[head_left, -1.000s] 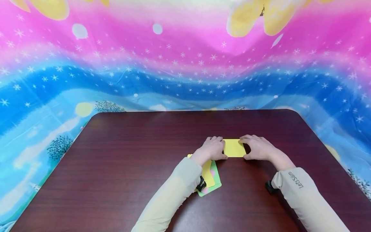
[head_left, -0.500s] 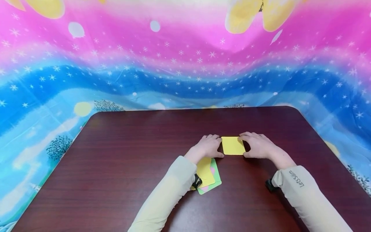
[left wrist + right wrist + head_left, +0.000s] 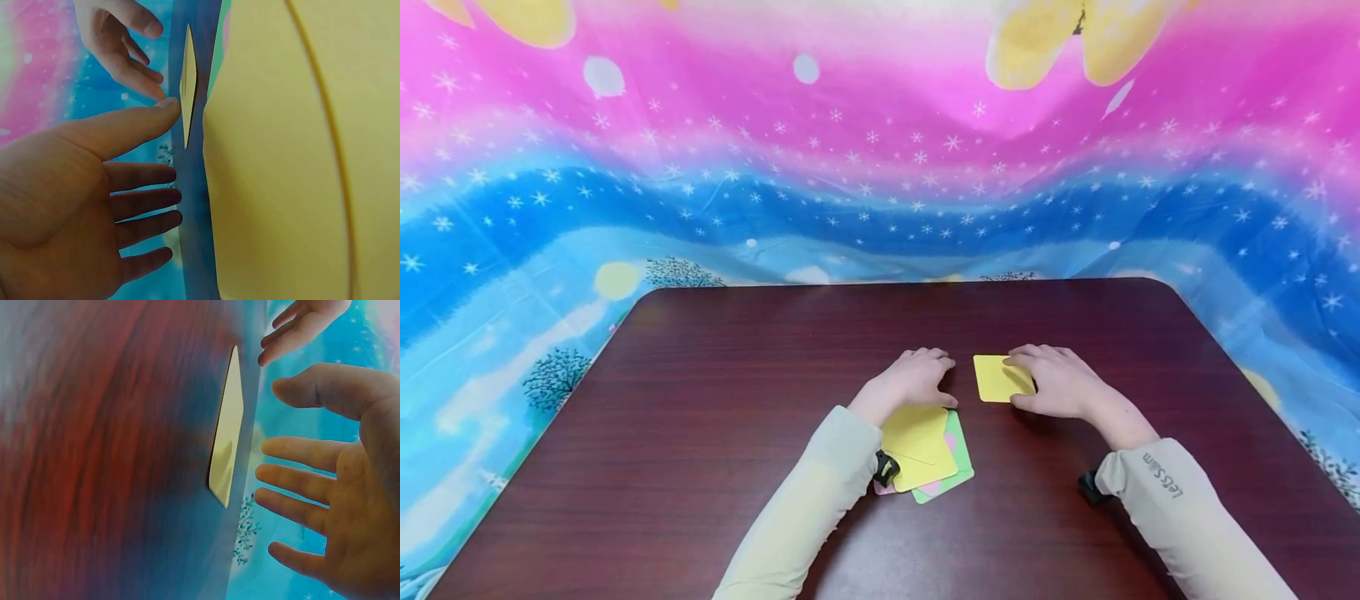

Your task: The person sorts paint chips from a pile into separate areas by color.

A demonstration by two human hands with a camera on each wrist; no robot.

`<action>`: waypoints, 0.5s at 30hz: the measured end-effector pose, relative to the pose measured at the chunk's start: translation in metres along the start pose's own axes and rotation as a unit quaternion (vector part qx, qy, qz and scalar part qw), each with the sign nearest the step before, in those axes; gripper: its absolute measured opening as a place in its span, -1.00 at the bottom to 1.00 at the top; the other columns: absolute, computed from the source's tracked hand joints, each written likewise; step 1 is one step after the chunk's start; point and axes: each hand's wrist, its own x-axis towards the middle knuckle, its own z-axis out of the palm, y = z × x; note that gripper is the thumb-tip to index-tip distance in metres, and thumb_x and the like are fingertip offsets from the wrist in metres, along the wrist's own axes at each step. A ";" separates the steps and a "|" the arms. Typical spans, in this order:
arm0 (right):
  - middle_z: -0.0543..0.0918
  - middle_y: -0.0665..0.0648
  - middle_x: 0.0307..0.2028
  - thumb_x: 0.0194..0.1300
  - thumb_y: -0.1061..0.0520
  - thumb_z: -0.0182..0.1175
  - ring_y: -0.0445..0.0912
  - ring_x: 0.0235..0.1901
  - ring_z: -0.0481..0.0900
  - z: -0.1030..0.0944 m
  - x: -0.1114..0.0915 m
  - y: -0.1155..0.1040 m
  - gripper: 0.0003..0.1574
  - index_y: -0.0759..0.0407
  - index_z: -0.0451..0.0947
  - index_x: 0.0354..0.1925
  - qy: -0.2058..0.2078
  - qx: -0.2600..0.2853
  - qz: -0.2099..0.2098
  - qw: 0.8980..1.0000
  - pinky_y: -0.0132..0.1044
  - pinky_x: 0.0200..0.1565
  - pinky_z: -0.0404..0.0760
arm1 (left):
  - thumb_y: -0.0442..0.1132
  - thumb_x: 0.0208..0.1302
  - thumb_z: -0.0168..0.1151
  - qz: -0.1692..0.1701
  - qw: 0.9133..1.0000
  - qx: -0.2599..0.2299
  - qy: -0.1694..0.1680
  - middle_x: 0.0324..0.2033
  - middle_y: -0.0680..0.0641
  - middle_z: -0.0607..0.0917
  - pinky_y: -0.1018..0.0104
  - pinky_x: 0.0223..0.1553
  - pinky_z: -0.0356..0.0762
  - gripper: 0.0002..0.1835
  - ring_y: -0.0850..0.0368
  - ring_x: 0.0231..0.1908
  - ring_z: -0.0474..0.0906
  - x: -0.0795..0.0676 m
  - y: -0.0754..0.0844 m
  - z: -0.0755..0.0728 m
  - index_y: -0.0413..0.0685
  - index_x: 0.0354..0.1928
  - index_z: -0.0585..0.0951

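Left hand (image 3: pixel 908 382) shifted leftward, yellow card (image 3: pixel 995 381) flat, long axis seemingly sideways

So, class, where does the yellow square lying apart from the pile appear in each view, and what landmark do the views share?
Head: yellow square right of centre, partly covered by right hand.
Left wrist: yellow square, a sliver above centre, slightly left.
Right wrist: yellow square, slanted, just right of centre.
Shared landmark: the right hand.

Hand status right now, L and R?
Left hand: open, holding nothing, near the overlapping cards.
Right hand: open, holding nothing, by the separate yellow card.
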 end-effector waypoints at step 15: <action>0.53 0.19 0.02 0.01 -0.15 0.22 0.14 0.06 0.41 -0.002 -0.002 -0.022 -0.32 0.21 0.50 0.03 0.025 -0.011 -0.003 1.000 0.14 0.10 0.24 | 0.13 0.10 0.19 0.016 0.999 -0.034 0.006 0.28 -0.01 0.30 0.09 0.26 0.09 -0.27 0.05 0.29 0.16 -0.020 -0.020 -0.003 -0.02 0.28 0.31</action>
